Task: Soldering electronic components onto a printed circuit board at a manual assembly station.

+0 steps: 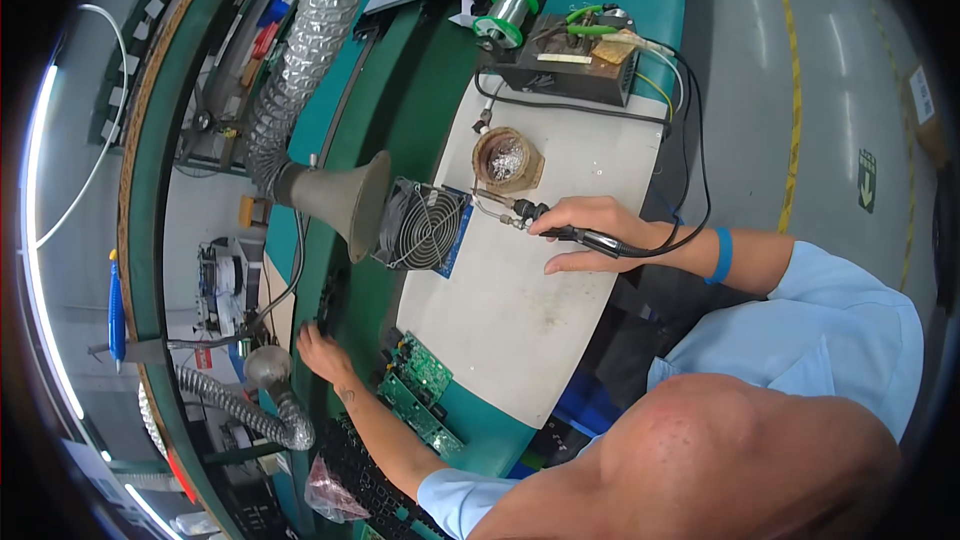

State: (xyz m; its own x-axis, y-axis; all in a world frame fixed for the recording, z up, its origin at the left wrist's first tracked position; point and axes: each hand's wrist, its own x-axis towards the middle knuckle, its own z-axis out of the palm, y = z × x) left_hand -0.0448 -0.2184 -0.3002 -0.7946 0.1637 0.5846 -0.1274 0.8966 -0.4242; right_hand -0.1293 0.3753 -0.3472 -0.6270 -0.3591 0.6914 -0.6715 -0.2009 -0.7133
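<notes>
In my right hand (600, 230) is a soldering iron (585, 238), gripped by its dark handle, with a cable trailing back past my wrist. Its metal tip points toward a small fan with a round wire guard (428, 227), just below a round, crusted pot (507, 160) holding silvery scraps. My left hand (325, 355) reaches to the green channel along the bench, its fingers bent at some small dark parts (330, 300). Whatever those fingers pinch is too small to make out. Green circuit boards (425, 390) lie beside my left forearm.
A grey fume funnel (345, 202) on a silver flexible duct (320, 30) hangs close over the fan. Beyond the pot stand a dark box-shaped unit (565, 70) with green-handled pliers on top and a solder wire spool (507, 17). A white board (500, 310) covers the bench.
</notes>
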